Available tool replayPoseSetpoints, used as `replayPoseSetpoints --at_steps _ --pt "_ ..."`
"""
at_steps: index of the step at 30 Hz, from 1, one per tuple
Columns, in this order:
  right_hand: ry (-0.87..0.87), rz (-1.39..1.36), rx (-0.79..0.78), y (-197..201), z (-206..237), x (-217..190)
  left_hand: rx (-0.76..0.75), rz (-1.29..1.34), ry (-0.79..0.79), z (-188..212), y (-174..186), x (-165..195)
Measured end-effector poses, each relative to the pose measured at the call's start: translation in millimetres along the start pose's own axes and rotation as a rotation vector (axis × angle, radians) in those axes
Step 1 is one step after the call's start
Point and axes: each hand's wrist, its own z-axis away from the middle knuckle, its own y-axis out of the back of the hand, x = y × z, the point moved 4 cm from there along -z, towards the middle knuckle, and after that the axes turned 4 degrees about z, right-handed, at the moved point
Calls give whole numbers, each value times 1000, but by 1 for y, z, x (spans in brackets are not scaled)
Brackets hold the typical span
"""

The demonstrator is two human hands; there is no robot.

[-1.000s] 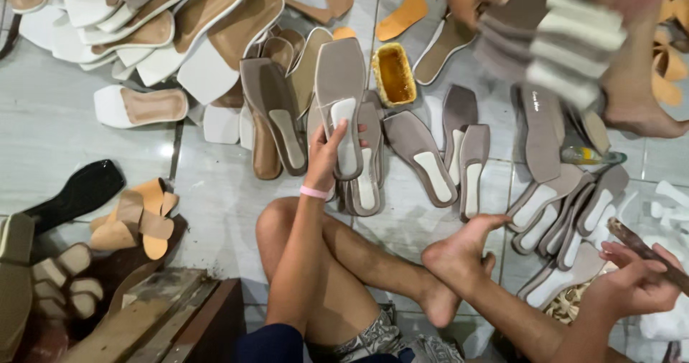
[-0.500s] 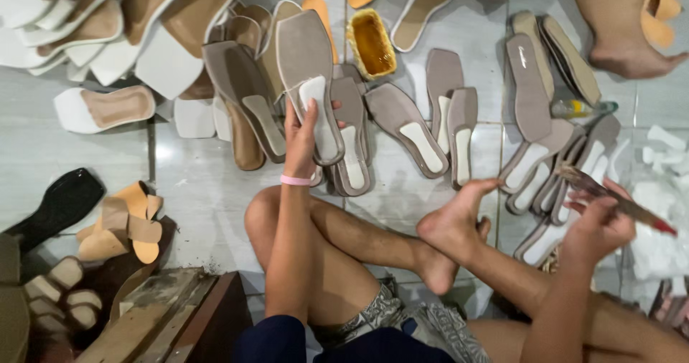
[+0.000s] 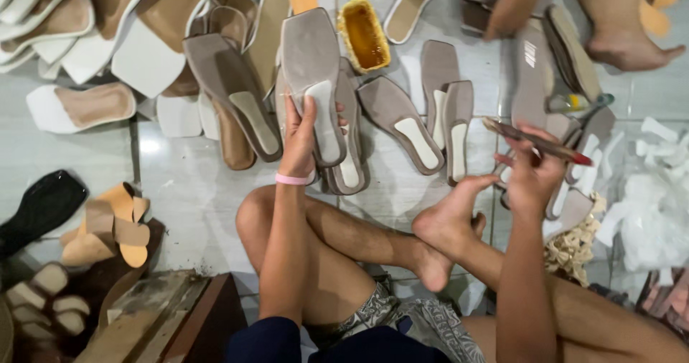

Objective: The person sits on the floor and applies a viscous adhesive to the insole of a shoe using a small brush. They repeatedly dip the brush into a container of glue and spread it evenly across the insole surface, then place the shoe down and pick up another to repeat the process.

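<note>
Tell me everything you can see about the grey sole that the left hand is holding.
The grey sole is flat, square-toed and taupe, matte like suede or board, with a pale elongated patch on its heel half. It lies toe away from the person, over other soles on the tiled floor. The left hand grips its heel end, fingers against the pale patch. It looks clean and whole, with no strap attached.
</note>
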Motion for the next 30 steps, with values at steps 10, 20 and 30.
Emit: replayPoseSetpoints --at_steps 10,20,30 --pt "205 289 -306 -189 -111 -2 23 97 -55 -11 11 24" --pt "561 552 -434 -277 -149 16 45 73 -22 -27 16 23" --pt "513 632 -516 -292 -159 21 37 86 -11 -25 9 28"
